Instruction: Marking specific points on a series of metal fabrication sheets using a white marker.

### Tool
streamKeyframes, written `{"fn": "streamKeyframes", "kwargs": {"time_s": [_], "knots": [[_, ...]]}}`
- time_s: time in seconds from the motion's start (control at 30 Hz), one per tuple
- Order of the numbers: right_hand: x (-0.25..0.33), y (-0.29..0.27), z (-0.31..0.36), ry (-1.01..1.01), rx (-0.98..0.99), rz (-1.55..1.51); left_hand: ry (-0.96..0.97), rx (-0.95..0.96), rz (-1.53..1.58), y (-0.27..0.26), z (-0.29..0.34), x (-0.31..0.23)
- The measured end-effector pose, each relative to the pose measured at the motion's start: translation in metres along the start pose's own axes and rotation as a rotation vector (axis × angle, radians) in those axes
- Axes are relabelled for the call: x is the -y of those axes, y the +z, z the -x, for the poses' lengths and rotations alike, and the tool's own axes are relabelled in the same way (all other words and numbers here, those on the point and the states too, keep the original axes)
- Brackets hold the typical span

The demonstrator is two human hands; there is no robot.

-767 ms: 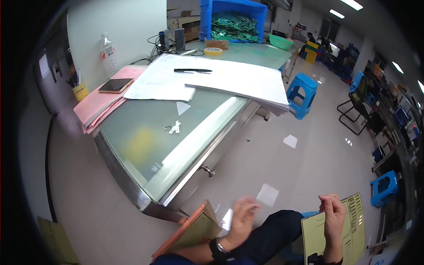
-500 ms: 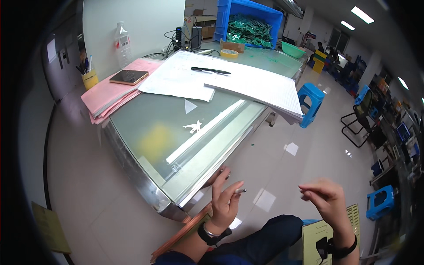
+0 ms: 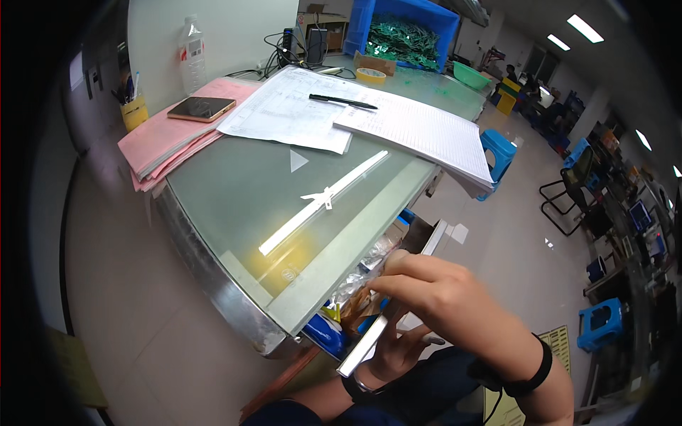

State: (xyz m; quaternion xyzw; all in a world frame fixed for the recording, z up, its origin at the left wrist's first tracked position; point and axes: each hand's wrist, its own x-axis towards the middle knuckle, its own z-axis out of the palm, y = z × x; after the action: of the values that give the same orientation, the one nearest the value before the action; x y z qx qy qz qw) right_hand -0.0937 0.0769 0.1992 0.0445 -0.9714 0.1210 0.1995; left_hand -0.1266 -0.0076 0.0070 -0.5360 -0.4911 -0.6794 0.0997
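A drawer with a white-edged front (image 3: pixel 364 348) stands pulled out under the glass-topped table. My left hand (image 3: pixel 394 351) is low at its outer side, partly hidden by the front. Between its bent fingers shows the dark grey tip of a small rod (image 3: pixel 433 341). My right hand (image 3: pixel 433 280) reaches over the front into the drawer, thumb and forefinger apart, with no held thing visible. Near its fingertips lie clear plastic bags (image 3: pixel 349 287) and brown wrapping (image 3: pixel 361 307). A shiny blue object (image 3: pixel 325 334) sits at the drawer's near left end.
On the tabletop (image 3: pixel 227 177) lie pink folders (image 3: pixel 153 145), a phone (image 3: pixel 202 108), papers (image 3: pixel 280 117), a notepad (image 3: pixel 426 135) and a black pen (image 3: pixel 342 101). A clear bottle (image 3: pixel 192 60) stands behind. A blue crate (image 3: pixel 444 35) holds green pieces. Blue stools (image 3: pixel 497 160) stand rightward.
The drawer has come open, showing its contents. My left hand has moved right and down with it. My right hand has swung left, from over the floor to inside the drawer.
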Motion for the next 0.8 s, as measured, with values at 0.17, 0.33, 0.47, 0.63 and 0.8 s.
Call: {"fn": "streamKeyframes", "kwargs": {"time_s": [0.17, 0.33, 0.47, 0.63, 0.8], "knots": [[0.008, 0.01, -0.016, 0.002, 0.116, 0.046, -0.07, 0.168, -0.071, 0.008, 0.028, 0.01], [0.012, 0.012, -0.023, -0.05, 0.058, -0.03, -0.172, 0.148, 0.229, 0.006, 0.019, 0.004], [0.006, -0.01, -0.042, 0.082, -0.251, -0.107, -0.102, 0.112, 0.108, -0.008, 0.002, -0.001], [-0.017, 0.011, -0.081, -0.076, -0.264, 0.093, -0.241, 0.166, 0.23, -0.01, 0.001, -0.008], [-0.024, 0.022, -0.098, -0.094, -0.099, 0.32, -0.149, 0.161, 0.145, -0.012, 0.006, -0.001]]}}
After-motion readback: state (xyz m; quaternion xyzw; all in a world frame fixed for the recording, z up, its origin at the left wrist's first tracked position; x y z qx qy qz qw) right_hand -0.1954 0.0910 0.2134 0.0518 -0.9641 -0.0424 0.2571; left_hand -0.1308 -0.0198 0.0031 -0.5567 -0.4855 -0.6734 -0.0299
